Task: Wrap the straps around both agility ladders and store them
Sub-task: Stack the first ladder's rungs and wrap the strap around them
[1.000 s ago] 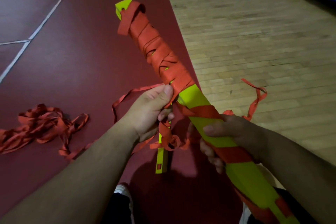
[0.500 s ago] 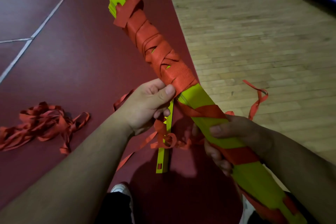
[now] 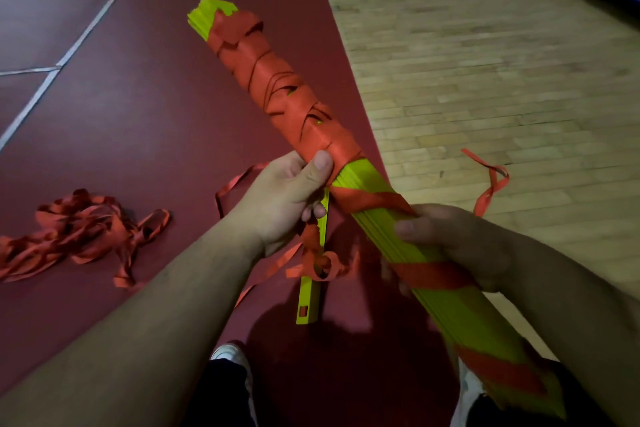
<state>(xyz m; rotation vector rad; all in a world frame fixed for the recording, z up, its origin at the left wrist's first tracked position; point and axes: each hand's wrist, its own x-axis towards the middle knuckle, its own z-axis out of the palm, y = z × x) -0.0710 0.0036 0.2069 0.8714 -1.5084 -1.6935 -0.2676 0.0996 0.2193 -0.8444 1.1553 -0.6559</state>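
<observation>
Roughly half the wrapping on this ladder looks done, by my judgement. Nearest me, the bundle of flat yellow-green plastic rungs (image 3: 460, 315) carries only a few wide-spaced diagonal turns of orange-red strap (image 3: 429, 276), with bare plastic between them. My right hand (image 3: 453, 243) grasps the bundle at its middle, thumb on top, fingers curled beneath. Just left of it one loose yellow-green rung (image 3: 310, 291) hangs down outside the stack with strap curled round it; I judge it has yet to be gathered in. My left hand (image 3: 287, 204) is clenched on the bundle just beyond the right, thumb pinning the strap at the near edge of the dense winding (image 3: 277, 87), which covers the far half up to the bare rung tips. So the ladder lies across both hands, tilted up and away, clear of the floor. Farther out, a tangled heap of orange-red strap (image 3: 79, 232) lies on the dark-red floor covering (image 3: 138, 121), well left of my hands, and a loose strap loop (image 3: 491, 184) rests on the pale wooden boards (image 3: 485, 62) near that covering's edge, just beyond my right hand. Whether the heap belongs to the second ladder I cannot tell; storing is all ahead.
</observation>
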